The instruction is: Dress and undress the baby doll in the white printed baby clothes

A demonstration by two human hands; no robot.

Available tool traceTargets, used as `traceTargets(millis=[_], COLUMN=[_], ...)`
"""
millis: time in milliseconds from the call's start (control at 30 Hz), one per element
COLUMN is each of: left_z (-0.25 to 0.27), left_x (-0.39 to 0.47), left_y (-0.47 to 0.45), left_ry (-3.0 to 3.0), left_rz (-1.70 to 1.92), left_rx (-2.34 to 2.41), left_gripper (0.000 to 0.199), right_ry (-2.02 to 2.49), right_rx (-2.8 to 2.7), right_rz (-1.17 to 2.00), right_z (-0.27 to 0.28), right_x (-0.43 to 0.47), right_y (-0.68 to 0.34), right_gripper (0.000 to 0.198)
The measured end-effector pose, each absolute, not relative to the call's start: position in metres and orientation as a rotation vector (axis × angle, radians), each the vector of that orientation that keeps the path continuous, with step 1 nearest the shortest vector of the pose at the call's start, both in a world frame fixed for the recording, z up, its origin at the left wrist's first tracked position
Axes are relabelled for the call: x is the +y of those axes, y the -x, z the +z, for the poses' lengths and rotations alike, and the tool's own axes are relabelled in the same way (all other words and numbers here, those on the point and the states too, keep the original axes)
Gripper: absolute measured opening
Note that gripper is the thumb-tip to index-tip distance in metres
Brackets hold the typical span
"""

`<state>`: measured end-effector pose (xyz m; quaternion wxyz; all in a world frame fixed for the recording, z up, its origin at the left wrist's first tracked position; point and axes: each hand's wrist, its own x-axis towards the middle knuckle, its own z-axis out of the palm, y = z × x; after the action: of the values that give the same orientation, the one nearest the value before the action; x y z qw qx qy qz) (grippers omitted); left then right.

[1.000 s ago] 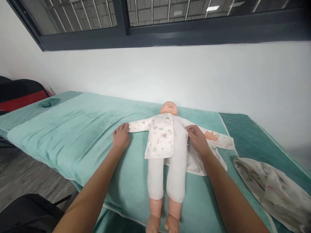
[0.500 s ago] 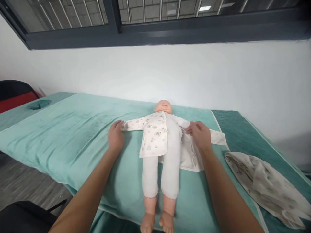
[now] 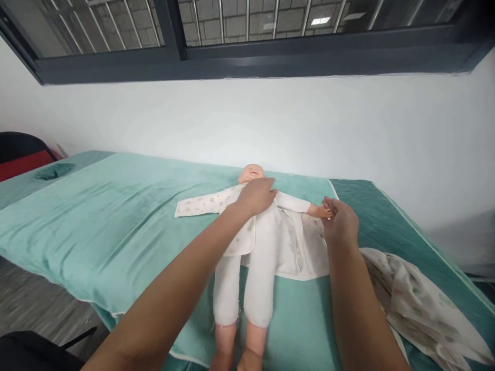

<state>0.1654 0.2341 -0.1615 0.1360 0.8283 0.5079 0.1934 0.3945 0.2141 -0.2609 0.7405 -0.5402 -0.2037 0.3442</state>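
Note:
A baby doll (image 3: 261, 268) with a white cloth body lies on its back, head away from me. A white printed baby shirt (image 3: 242, 242) covers one side of its torso, with one sleeve (image 3: 197, 205) on the arm at the left. The shirt's other half (image 3: 299, 252) is spread under the doll at the right. My left hand (image 3: 257, 197) lies over the doll's upper chest near the shoulder, fingers stretched out. With my right hand (image 3: 342, 219) I pinch the doll's hand (image 3: 325, 210), the bare arm extended to the right.
A light green sheet (image 3: 127, 216) covers the bed, with a darker green cover (image 3: 367, 206) at its right end. A crumpled printed cloth (image 3: 421, 304) lies at the right. Behind the bed are a white wall (image 3: 309, 123) and a barred window. A dark chair stands at the left.
My left hand has left the sleeve's cuff and moved right onto the doll's chest. My right hand has moved outward to the doll's hand, and the arm now stretches further right.

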Motion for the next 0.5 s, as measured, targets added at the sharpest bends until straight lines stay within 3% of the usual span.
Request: traceTargets(millis=[133, 333, 400, 500], left_z=[-0.165, -0.180, -0.177, -0.168], left_x=[0.245, 0.258, 0.260, 0.258], left_y=[-0.216, -0.250, -0.246, -0.236], left_ry=[-2.710, -2.707, -2.748, -2.797], left_rz=[0.255, -0.010, 0.040, 0.037], left_rx=[1.282, 1.151, 1.153, 1.177], left_gripper=[0.032, 0.027, 0.027, 0.029], right_ry=[0.959, 0.851, 0.937, 1.430], right_rx=[-0.321, -0.493, -0.562, -0.884], right_rz=[0.891, 0.941, 0.907, 0.738], right_z=[-0.251, -0.249, -0.253, -0.261], right_x=[0.208, 0.207, 0.212, 0.221], right_y=[-0.398, -0.397, -0.400, -0.405], right_gripper=[0.017, 0.015, 0.016, 0.020])
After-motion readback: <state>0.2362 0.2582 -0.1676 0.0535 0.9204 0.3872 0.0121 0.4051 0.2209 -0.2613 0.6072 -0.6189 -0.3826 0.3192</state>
